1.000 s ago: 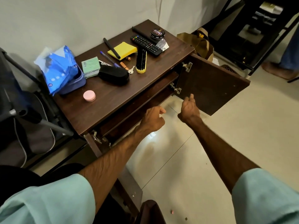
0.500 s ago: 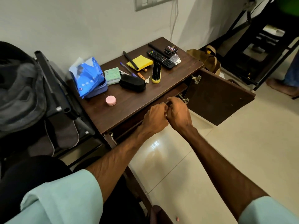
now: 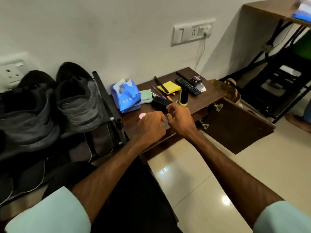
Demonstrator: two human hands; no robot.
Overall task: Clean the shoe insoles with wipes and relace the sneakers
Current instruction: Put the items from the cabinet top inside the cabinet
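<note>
Two dark grey sneakers (image 3: 79, 101) (image 3: 28, 115) stand on the top of a black rack at the left, toes towards me. Flat dark insoles or slippers (image 3: 101, 140) lie on the shelf below. A blue pack of wipes (image 3: 126, 95) sits on the left end of the brown cabinet top (image 3: 213, 93). My left hand (image 3: 151, 126) and my right hand (image 3: 180, 118) meet over the cabinet's front edge, fingers curled. They pinch a small pale translucent item (image 3: 164, 125) between them; what it is I cannot tell.
The cabinet top also holds a pink round tin (image 3: 141, 115), a black case (image 3: 160, 102), a yellow-backed brush (image 3: 183, 97), a remote (image 3: 187, 85), a polish tin (image 3: 196, 79) and a yellow pad (image 3: 169, 86). The cabinet door (image 3: 235, 126) hangs open to the right. A brown bag (image 3: 230, 89) stands behind it.
My hands came together at the cabinet's front and rose over its top edge. My head turned left and up, bringing the sneakers and rack into view.
</note>
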